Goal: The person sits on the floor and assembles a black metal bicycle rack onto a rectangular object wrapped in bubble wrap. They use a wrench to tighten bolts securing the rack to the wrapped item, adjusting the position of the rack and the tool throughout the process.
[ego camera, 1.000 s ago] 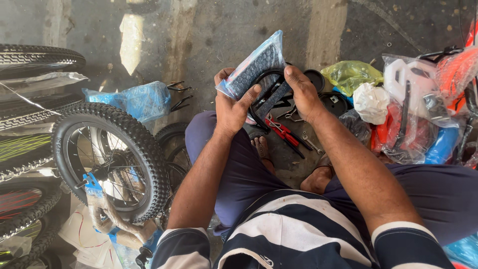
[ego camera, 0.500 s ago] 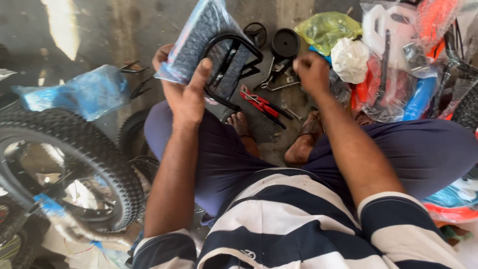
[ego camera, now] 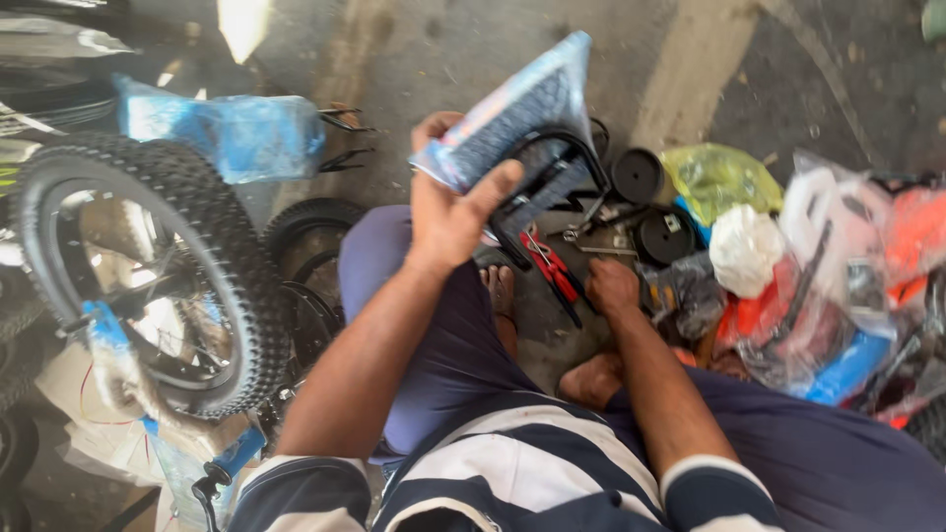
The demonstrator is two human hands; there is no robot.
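On a concrete floor (ego camera: 424, 59) crowded with bicycle parts, a person in a striped shirt is sitting with bare feet tucked in, seen from above. Their left hand (ego camera: 448, 212) is gripping a black bicycle part in a clear plastic sleeve (ego camera: 517, 123), holding it up, tilted, above the knees at the centre of the view; a curved black frame-like piece of it is sticking out of the wrapping on the right side, while the rest is covered. Their right hand (ego camera: 611, 288) is reaching down to the floor just beside red-handled pliers (ego camera: 547, 264), with fingers curled loosely; whether it is holding anything cannot be told. Judging by this, the part is only partly unwrapped and nothing is fitted yet. To the left, a small knobby-tyred wheel (ego camera: 148, 276) with blue protective wrap is standing near the person's leg, and a blue plastic bag (ego camera: 232, 133) is lying farther off. To the right, two black discs (ego camera: 639, 175), a yellow-green bag (ego camera: 719, 179), a white crumpled bag (ego camera: 744, 248) and bagged orange and blue parts (ego camera: 857, 286) are piled together.
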